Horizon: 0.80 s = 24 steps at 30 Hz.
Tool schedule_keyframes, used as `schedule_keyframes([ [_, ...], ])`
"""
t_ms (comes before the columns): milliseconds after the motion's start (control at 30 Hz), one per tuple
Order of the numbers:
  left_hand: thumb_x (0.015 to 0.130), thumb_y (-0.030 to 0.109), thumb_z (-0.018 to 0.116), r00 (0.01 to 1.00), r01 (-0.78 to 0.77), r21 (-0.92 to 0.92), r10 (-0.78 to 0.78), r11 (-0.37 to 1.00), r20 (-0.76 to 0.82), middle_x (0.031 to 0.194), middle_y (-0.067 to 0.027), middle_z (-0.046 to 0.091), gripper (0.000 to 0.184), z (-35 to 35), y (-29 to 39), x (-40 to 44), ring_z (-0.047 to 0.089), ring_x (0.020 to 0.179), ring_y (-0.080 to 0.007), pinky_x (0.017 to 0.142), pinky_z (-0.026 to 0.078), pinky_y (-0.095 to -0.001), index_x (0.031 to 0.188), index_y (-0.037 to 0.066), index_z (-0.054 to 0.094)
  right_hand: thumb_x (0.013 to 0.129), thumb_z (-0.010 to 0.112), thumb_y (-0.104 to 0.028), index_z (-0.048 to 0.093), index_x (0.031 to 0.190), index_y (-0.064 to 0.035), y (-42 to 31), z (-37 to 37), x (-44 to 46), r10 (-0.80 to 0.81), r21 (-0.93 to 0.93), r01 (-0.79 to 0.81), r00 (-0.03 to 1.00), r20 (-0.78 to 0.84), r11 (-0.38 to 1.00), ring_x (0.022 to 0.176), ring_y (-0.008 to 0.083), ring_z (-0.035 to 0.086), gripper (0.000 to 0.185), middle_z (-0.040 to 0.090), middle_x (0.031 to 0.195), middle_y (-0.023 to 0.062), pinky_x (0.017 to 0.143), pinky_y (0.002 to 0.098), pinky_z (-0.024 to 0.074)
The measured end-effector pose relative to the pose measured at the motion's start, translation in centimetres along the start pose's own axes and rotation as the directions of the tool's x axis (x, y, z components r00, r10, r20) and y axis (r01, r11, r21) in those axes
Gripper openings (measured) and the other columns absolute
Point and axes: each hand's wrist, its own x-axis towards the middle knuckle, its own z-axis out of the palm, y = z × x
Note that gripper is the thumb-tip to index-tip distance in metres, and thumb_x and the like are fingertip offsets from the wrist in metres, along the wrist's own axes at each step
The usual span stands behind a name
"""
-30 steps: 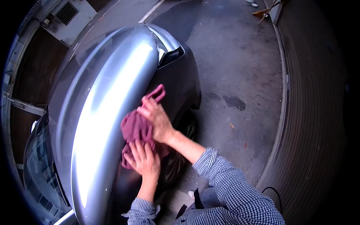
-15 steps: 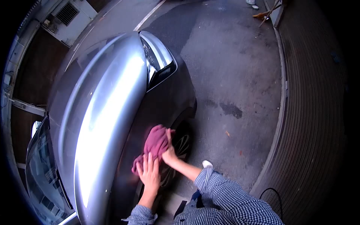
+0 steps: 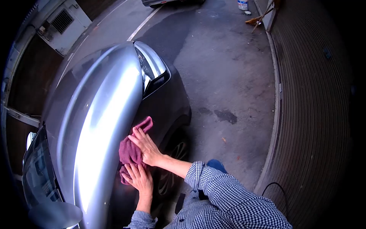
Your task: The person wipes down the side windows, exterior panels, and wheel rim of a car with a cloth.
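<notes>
A bunched maroon cloth point(image 3: 129, 152) lies against the side of a grey car point(image 3: 171, 87), on the front fender above the wheel point(image 3: 173, 168). My right hand point(image 3: 146, 148) is on the upper part of the cloth, fingers stretched over it and holding it to the panel. One end of the cloth sticks out above these fingers. Just below, my left hand point(image 3: 139, 180) lies flat on the lower part of the cloth with its fingers spread. Both palms face the car, and the cloth beneath the fingers is hidden.
The hood point(image 3: 103, 103) and headlight point(image 3: 154, 74) shine ahead of my hands. At the bottom left is the side mirror point(image 3: 55, 213). A ribbed wall point(image 3: 312, 114) runs along the right; a bucket point(image 3: 243, 4) and another car point(image 3: 171, 2) are far ahead.
Both hands have slid left with the cloth, toward the hood's edge. My right hand has turned from the cloth's side to lie over it. The view has tilted up slightly.
</notes>
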Motion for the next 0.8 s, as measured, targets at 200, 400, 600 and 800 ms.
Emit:
schedule_keyframes([
  [200, 0.075, 0.029, 0.066, 0.997, 0.028, -0.024, -0.027, 0.999, 0.068, 0.143, -0.0169, 0.036, 0.05, -2.1, 2.3, 3.5, 0.024, 0.137, -0.0374, 0.108, 0.012, -0.0606, 0.119, 0.008, 0.056, 0.087, 0.054, -0.035, 0.029, 0.142, -0.0161, 2.3, -2.7, 2.0, -0.035, -0.098, 0.032, 0.999, -0.03, 0.995, 0.14, 0.0348, 0.017, 0.063, 0.019, 0.152, 0.0153, 0.109, 0.0606, 0.0104],
  [400, 0.076, 0.032, 0.066, 0.981, -0.085, -0.002, 0.084, 0.996, 0.174, 0.142, -0.0103, 0.041, 0.045, 3.4, 10.5, 18.8, 0.029, 0.137, -0.0305, 0.108, 0.013, -0.058, 0.116, 0.012, 0.059, 0.087, 0.053, -0.036, 0.028, 0.143, -0.0145, 17.0, -8.5, 7.9, 0.165, -0.06, -0.174, 0.977, -0.136, 0.983, 0.141, 0.0336, 0.016, 0.065, 0.02, 0.151, 0.0136, 0.108, 0.0633, 0.0075],
  [600, 0.081, 0.021, 0.054, 0.899, -0.336, -0.068, 0.342, 0.939, 0.274, 0.144, -0.0072, 0.039, 0.039, 11.4, 17.6, 27.1, 0.026, 0.138, -0.0259, 0.112, 0.013, -0.0523, 0.118, 0.011, 0.059, 0.094, 0.039, -0.044, 0.014, 0.148, -0.0111, 31.1, -9.1, 3.8, 0.648, 0.075, -0.645, 0.748, -0.143, 0.761, 0.142, 0.0289, 0.013, 0.068, 0.014, 0.154, 0.0112, 0.109, 0.0577, 0.0126],
  [800, 0.081, 0.018, 0.05, 0.787, -0.451, -0.069, 0.432, 0.89, 0.441, 0.145, -0.0054, 0.036, 0.043, 14.5, 19.8, 23.3, 0.027, 0.138, -0.0237, 0.113, 0.011, -0.049, 0.123, 0.011, 0.054, 0.093, 0.044, -0.037, 0.011, 0.147, -0.0068, 36.1, -4.1, -6.8, 0.868, 0.12, -0.861, 0.497, -0.019, 0.495, 0.142, 0.0318, 0.009, 0.07, 0.009, 0.153, 0.0179, 0.114, 0.043, 0.0123],
])
